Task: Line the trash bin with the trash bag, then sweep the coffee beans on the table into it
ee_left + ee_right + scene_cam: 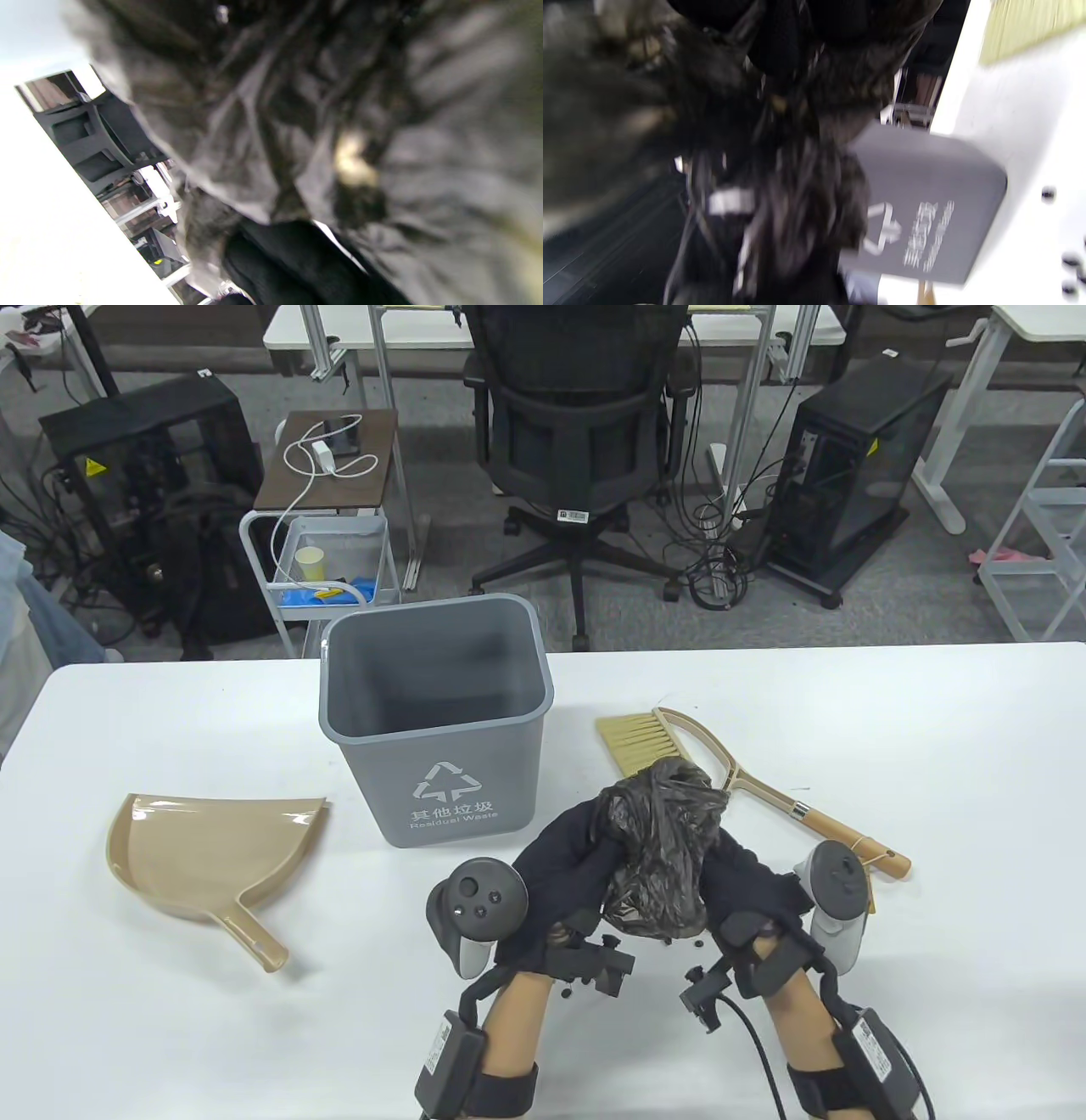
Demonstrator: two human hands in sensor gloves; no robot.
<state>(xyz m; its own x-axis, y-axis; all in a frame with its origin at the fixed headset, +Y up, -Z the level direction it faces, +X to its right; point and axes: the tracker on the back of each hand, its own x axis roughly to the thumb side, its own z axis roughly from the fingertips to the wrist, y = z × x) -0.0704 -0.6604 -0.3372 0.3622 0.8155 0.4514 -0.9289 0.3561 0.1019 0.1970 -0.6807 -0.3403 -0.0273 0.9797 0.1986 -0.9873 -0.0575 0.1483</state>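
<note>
Both gloved hands hold a crumpled dark trash bag (657, 848) above the table's front middle. My left hand (573, 857) grips its left side and my right hand (747, 878) its right side. The bag (322, 127) fills the left wrist view, blurred. It also covers the left of the right wrist view (780, 178). The grey trash bin (437, 729) stands upright and unlined just behind and left of the hands; its side with the recycling mark shows as the bin (925, 212) in the right wrist view. Dark coffee beans (679, 940) lie under the bag; a few beans (1048, 194) show near the bin.
A beige dustpan (208, 857) lies at the left of the white table (933, 729). A hand brush (747, 780) with a wooden handle lies right of the bin, behind the bag. An office chair (577, 432) and a cart (331, 560) stand beyond the table's far edge.
</note>
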